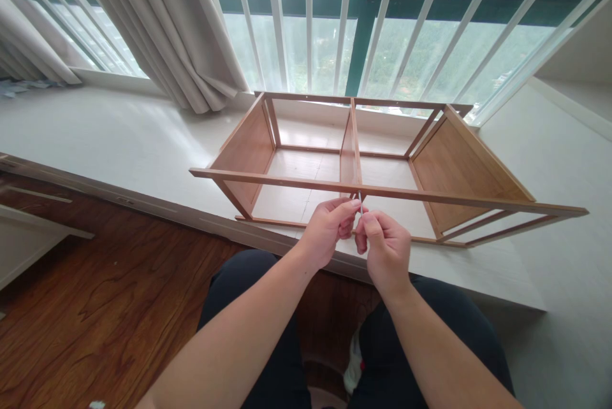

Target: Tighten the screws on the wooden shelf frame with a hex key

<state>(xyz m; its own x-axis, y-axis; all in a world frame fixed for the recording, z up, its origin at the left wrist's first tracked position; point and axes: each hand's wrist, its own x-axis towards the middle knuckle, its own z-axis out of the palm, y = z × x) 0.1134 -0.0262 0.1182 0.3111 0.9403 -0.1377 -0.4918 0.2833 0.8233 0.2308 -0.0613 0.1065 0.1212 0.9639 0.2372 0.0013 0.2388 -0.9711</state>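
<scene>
A brown wooden frame [287,179] with panels at both ends and a middle divider [350,141] lies on its side on the white window ledge. At the middle of its near rail, my right hand [388,250] pinches a thin metal rod [361,204], which looks like a hex key. The rod's upper end meets the rail where the divider joins it. Just left of it, my left hand [327,227] is closed, thumb tip against the rod's upper part; what its fingers hold is hidden. Both hands are below the rail.
The pale ledge [119,135] runs along the barred window [306,20], with a grey-beige curtain [167,20] at left. A white wall [564,179] borders the right side. My knees are against the ledge's front, above a dark wooden floor [95,307]; a white furniture piece [33,237] stands at far left.
</scene>
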